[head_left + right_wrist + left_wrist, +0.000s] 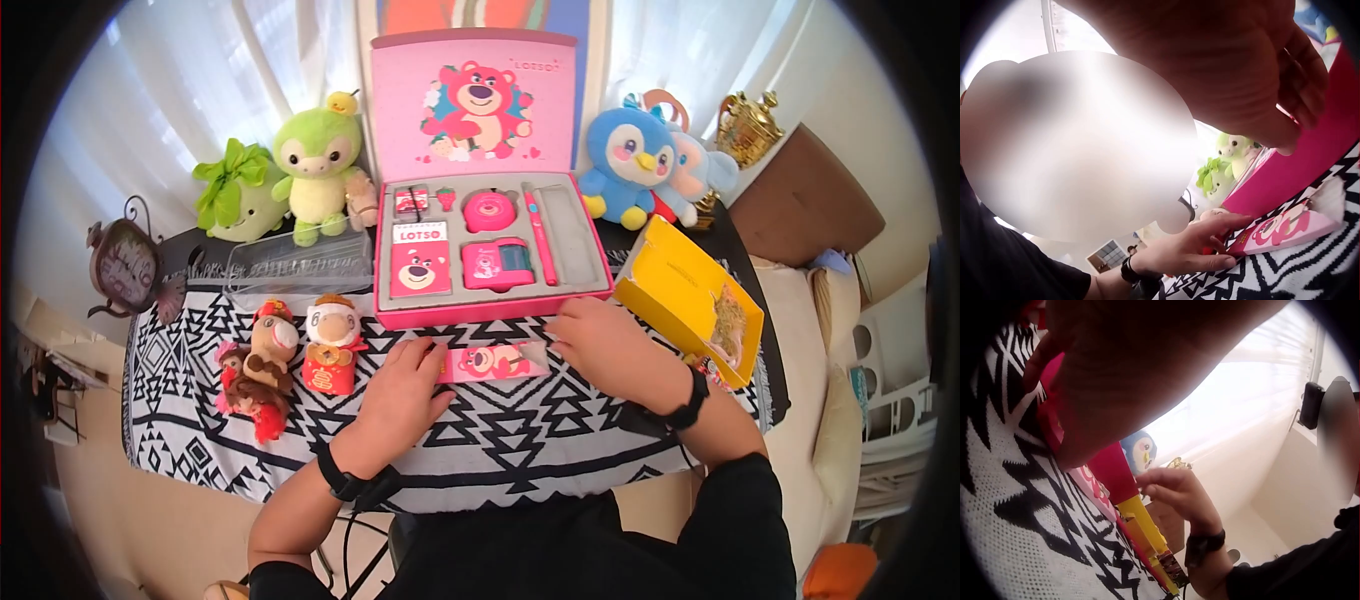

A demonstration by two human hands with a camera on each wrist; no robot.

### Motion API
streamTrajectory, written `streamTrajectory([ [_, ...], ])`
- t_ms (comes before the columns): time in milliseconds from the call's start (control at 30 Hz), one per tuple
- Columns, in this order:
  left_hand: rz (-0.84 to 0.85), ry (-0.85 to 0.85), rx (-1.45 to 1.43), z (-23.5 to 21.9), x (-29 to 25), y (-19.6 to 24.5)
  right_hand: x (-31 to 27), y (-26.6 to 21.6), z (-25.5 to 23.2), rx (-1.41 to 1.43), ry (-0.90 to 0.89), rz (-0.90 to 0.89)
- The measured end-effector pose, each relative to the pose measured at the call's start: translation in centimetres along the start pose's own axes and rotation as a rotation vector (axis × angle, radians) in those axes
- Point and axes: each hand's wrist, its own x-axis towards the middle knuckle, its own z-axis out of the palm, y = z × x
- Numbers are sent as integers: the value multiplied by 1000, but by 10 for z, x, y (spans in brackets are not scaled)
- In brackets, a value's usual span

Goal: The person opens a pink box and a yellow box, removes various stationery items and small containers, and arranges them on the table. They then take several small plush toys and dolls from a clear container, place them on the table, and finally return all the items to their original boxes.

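Note:
A slim pink box [492, 362] printed with a bear lies flat on the patterned cloth. My left hand [402, 398] is at its left end, index fingertip by the far edge and thumb spread out on the near side. In the right wrist view, the left hand [1188, 247] shows relaxed fingers around that end. Past the box's right end, my right hand [615, 350] hovers with loosely bent, unloaded fingers, near the front corner of the large pink gift set [470, 318]. The set's lid is up, with a notepad [420, 260] and a pen [540, 235] in its grey insert.
Small plush toys [332, 345] sit left of my left hand. A clear plastic tray [300, 265] lies behind them. At the right is a yellow box [660, 285]. Larger plush toys [318, 165] and a gold trophy [750, 130] line the back. The patterned cloth [480, 440] covers the table.

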Motion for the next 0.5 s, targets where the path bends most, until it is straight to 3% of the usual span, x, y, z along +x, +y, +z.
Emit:
streamTrajectory([
  [100,23,-66,36,10,2,-8,-57,2,-4,-13,79,145],
  [300,64,-137,18,11,15,-5,-151,-6,5,-112,6,568],
  [500,45,-251,-67,6,27,-2,-189,1,37,-86,130,585],
])
